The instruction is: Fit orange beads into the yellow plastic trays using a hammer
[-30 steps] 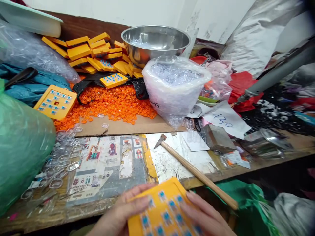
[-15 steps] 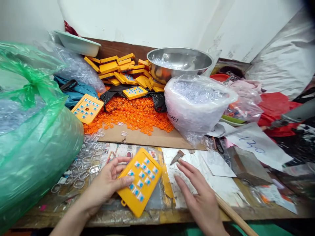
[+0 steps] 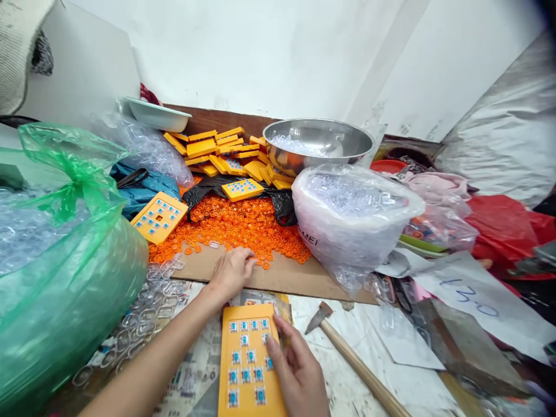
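Observation:
My right hand (image 3: 299, 365) grips a yellow panel (image 3: 249, 370) by its right edge, thumb on its face. The panel, near the bottom centre, bears rows of small blue-and-white pieces. My left hand (image 3: 234, 269) is over the cardboard (image 3: 278, 277) at the front edge of the orange ring pile (image 3: 243, 223). Its fingers are bent together, and what lies between them is too small to make out. To the right of the panel lies a hammer (image 3: 360, 368) with a wooden handle.
Yellow panels (image 3: 202, 146) are stacked behind the rings. A steel bowl (image 3: 319, 159) and a white bag of clear pieces (image 3: 343, 231) stand right of centre. At left is a green bag (image 3: 78, 301), with loose clear pieces (image 3: 139, 324) beside it.
My left hand has let go of the panel and moved forward to the orange rings. My right hand has left the hammer area and taken hold of the panel, now more upright in view.

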A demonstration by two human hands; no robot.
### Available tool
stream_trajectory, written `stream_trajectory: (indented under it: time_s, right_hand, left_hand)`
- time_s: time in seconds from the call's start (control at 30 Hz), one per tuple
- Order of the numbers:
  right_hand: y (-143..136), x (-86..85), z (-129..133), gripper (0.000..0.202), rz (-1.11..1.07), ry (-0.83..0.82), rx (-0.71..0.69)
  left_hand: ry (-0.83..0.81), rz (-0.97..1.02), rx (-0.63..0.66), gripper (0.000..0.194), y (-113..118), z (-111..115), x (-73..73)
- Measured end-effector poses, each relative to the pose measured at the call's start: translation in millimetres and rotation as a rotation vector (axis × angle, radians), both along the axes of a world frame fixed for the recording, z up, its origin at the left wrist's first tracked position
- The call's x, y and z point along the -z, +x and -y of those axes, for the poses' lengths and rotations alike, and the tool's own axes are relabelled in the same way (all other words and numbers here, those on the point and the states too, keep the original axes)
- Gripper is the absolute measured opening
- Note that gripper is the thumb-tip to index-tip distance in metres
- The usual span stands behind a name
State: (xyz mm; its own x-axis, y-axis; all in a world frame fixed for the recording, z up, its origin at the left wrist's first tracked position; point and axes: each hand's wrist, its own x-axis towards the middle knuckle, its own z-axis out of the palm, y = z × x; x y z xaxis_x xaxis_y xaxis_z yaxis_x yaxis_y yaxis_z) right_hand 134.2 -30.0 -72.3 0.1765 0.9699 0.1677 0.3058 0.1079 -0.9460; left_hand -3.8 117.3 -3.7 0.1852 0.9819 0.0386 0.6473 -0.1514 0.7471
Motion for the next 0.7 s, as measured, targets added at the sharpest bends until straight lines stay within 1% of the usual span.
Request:
stream_trajectory:
  time_s: [0.07,0.13,0.23,0.37,0.43,0.5,0.57,0.6,0.67,0.7]
  right_hand:
    - [-2,2.3,-1,0.036,0.086,0.068,0.054]
    - [-5,2.3,-1,0.033,0.168,0.130,0.079]
    - [-8,1.5,0,0.030,0.284,0.198,0.093]
    - [-14,0.5,3,0.027,0.424,0.273,0.115]
    - [-15,-2.3,4,0.025,0.475,0.322,0.124]
    - [-9,-8.9,4,0.024,0.519,0.384,0.138]
    - [9,-19.0,4,0.021,0.568,0.451,0.179]
    - [24,-24.3,6,0.020,0.595,0.480,0.213]
    - [64,-32.2,10,0.019,0.647,0.505,0.308]
    - [85,-33.3,14,0.019,0.669,0.497,0.350]
  left_hand:
    - [0.117,-0.140,-0.054,0.016,-5,-5,5.1]
    - [0.195,-0.248,-0.071,0.016,-8,-7,11.9]
    - [0.287,-0.351,-0.081,0.016,-13,-7,21.9]
    - [0.398,-0.411,-0.079,0.017,-20,-9,29.6]
    - [0.446,-0.417,-0.066,0.021,-23,-11,30.6]
    - [0.483,-0.412,-0.051,0.023,-24,-11,29.5]
    - [0.509,-0.395,-0.043,0.024,-25,-10,26.0]
    - [0.519,-0.380,-0.042,0.024,-26,-9,23.5]
    - [0.531,-0.333,-0.046,0.026,-26,-6,17.6]
    - [0.531,-0.301,-0.052,0.027,-26,-5,14.6]
